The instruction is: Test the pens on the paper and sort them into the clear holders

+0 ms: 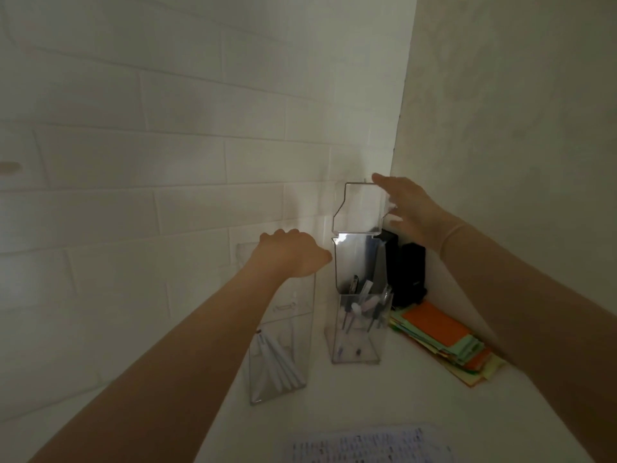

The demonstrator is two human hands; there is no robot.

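Centre frame, white desk corner: two tall clear plastic holders upright, near each other but apart.
Left clear holder (282, 332): white pens (280, 362) leaning inside; top hidden under left hand.
Left hand (290, 253): knuckles up, fingers curled down over top of left holder; cannot tell whether gripping the rim or only resting on it.
Right clear holder (359, 325): mixed pens (362, 307), dark and pale, standing inside; hinged clear lid (362, 207) raised upright above it.
Right hand (405, 208): fingers straight and loosely spread, touching right edge of raised lid.
Lower centre: white paper with rows of dark test marks (370, 444), blurred.
Right of centre: stack of orange, green and yellow paper slips (444, 342) flat on white desk (417, 396).
Behind right holder: two black upright objects (412, 272) against wall; identity unclear.
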